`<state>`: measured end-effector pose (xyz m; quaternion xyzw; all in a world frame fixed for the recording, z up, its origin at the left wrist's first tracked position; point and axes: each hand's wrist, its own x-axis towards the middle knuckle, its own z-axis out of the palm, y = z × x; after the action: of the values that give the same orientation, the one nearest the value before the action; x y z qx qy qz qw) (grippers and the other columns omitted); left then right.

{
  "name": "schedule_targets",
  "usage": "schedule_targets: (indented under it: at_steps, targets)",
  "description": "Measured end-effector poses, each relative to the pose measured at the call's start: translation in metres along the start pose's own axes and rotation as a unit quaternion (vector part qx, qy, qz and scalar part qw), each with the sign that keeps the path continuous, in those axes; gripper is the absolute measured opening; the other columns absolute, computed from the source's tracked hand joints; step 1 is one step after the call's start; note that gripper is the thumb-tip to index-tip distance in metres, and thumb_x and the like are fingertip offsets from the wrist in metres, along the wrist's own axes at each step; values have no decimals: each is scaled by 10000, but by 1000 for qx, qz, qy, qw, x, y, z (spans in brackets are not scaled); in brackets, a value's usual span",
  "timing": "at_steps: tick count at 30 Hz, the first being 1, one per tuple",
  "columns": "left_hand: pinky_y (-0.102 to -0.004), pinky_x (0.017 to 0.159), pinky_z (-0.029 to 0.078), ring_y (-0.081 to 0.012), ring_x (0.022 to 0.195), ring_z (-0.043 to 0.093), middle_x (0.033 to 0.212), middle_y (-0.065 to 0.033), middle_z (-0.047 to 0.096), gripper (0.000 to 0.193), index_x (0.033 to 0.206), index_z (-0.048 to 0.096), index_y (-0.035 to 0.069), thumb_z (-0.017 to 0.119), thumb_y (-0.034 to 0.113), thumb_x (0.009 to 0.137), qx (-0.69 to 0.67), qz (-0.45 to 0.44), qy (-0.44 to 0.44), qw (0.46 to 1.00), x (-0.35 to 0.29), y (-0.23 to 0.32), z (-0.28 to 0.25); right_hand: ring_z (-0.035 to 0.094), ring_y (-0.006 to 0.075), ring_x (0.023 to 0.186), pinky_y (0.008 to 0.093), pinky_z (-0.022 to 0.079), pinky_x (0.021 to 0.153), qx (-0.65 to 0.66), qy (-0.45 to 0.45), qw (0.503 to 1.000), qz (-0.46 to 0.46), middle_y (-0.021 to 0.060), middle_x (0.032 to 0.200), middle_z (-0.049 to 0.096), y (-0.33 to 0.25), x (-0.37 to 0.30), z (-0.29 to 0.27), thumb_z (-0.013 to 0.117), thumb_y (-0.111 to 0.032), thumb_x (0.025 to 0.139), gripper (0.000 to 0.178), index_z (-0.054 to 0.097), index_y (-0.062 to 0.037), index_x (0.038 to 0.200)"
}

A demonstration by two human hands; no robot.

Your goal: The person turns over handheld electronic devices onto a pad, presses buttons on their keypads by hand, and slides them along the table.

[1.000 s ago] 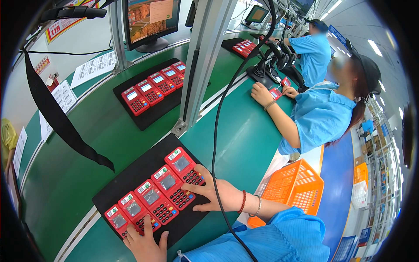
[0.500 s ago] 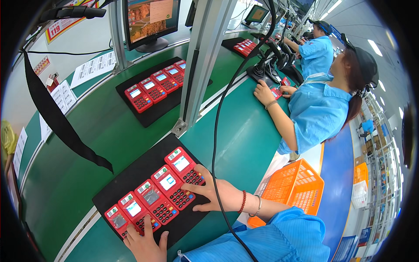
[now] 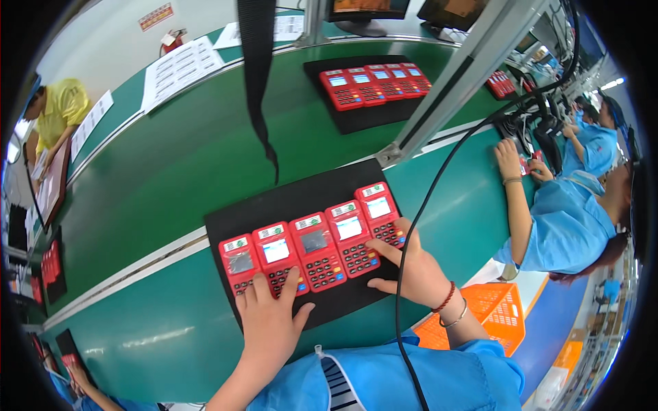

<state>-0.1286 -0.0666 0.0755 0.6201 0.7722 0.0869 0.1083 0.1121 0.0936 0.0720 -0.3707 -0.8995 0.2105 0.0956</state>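
Note:
Several red payment terminals (image 3: 317,250) with black keypads lie side by side on a black mat (image 3: 295,195). My left hand (image 3: 269,325) is open, its fingers stretched over the keypads of the two leftmost terminals. The second terminal from the left (image 3: 276,251) has a lit screen; the leftmost terminal (image 3: 240,262) and the middle one show dark screens. My right hand (image 3: 418,274) is open too, with spread fingers at the keypads of the two rightmost terminals. Both of those, including the rightmost terminal (image 3: 377,207), have lit screens. Neither hand grips anything.
A black cable (image 3: 439,185) hangs in front of my right hand. Beyond the mat are a dangling black strap (image 3: 257,89), a metal post (image 3: 452,79) and another mat of terminals (image 3: 370,85). An orange crate (image 3: 504,312) sits at right, near a co-worker in blue (image 3: 562,226).
The view has swung left, so the mat and terminals appear further right and more level. My left hand's fingers lie over the left keypads; my right hand stays at the right ones.

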Motion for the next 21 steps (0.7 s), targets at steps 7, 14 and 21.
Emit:
schedule_targets:
  at_steps: [7, 14, 21]
  targets:
    - [-495, 970, 388, -410, 1140, 507, 1282, -263, 474, 658, 1460, 574, 130, 783, 369, 884, -15, 1, 6, 1000, -4, -3, 1, 642, 477, 1149, 497, 602, 905, -17, 20, 1000, -4, 287, 1483, 359, -7, -1, 2, 892, -331, 746, 669, 628, -248, 1355]
    - [-485, 985, 389, -408, 1181, 506, 1325, -263, 469, 699, 1483, 548, 129, 794, 360, 871, -28, 14, 38, 999, -12, -8, 3, 602, 404, 1145, 424, 564, 912, -2, 98, 992, -77, 228, 1404, 501, -28, 4, 16, 896, -307, 736, 633, 668, -184, 1313]
    - [-449, 964, 411, -355, 1152, 546, 1318, -210, 506, 720, 1476, 553, 116, 818, 338, 844, -57, 21, 54, 997, -12, -22, 4, 535, 407, 1197, 511, 453, 1012, -9, 116, 987, -115, 190, 1387, 534, -35, 17, 41, 897, -320, 705, 560, 706, -184, 1214]
